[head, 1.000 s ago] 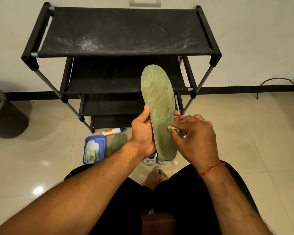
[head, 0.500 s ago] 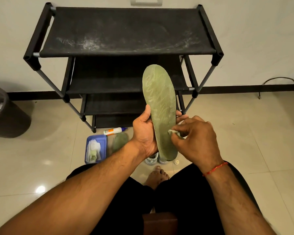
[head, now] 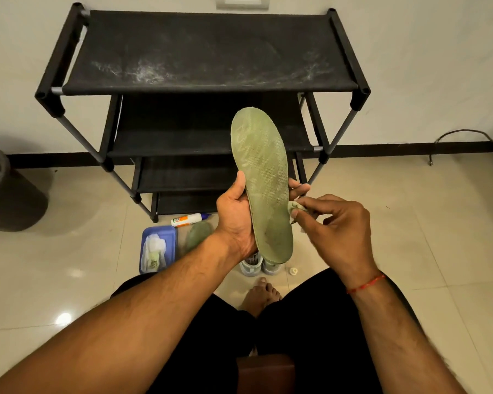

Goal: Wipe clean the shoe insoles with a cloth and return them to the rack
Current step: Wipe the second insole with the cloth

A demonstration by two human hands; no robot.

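Gripping the upright green foam insole (head: pixel 264 183), the left hand (head: pixel 235 220) steadies it — at three o'clock, the right hand (head: pixel 335 228) pinches a small crumpled cloth (head: pixel 296 207).

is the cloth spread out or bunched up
Bunched up: the cloth is a small wad pinched by the right hand at the edge of the insole, which the left hand holds.

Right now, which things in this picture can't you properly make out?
All head view.
- Cloth: mostly buried in the fingers of the right hand; only a crumpled bit shows.
- Shoes: mostly covered by the held insole and left hand.
- Second insole on the floor: lower end hidden by that hand's wrist.
- Tube label: too small to read.
- Bin: cut by the left edge.
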